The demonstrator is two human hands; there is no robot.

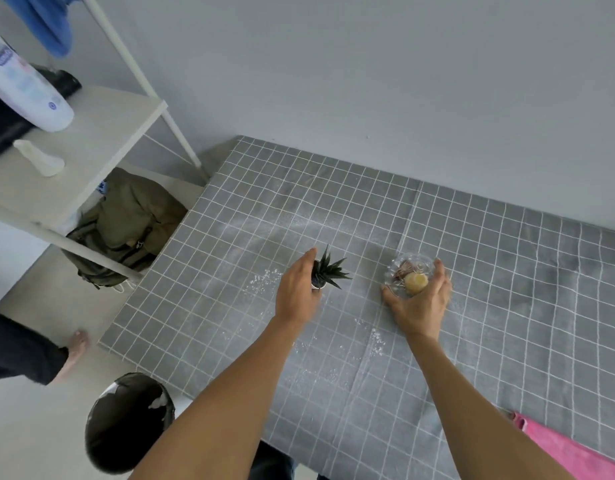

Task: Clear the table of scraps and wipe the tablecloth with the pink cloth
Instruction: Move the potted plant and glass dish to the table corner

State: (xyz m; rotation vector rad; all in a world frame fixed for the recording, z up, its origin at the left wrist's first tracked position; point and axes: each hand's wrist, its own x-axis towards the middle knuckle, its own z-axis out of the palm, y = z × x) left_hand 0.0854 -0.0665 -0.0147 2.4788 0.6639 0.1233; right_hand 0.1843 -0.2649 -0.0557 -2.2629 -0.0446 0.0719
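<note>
At the far left a white bottle [25, 88] is lying on a pale shelf [101, 133], its blue label too blurred to read, with a small white ribbed object [39, 162] just in front of it and a blue cloth [53, 26] hanging above. Under the shelf an olive backpack [126, 226] is sitting on the floor, and a black bin [126, 420] holding white scraps is standing beside the table's near corner. The grey checked tablecloth [506, 306] is carrying white crumbs [264, 280] scattered left of the plant and more along the centre fold. The left hand [297, 292] is gripping the pot of a small spiky plant [328, 271], fingers curled round it. To the right, the right hand [420, 303] is holding a clear glass dish [408, 275] with fingers spread round its rim; inside are a yellowish round piece and something brownish. The pink cloth [569, 452] is lying at the tablecloth's near right edge, well apart from both hands.
</note>
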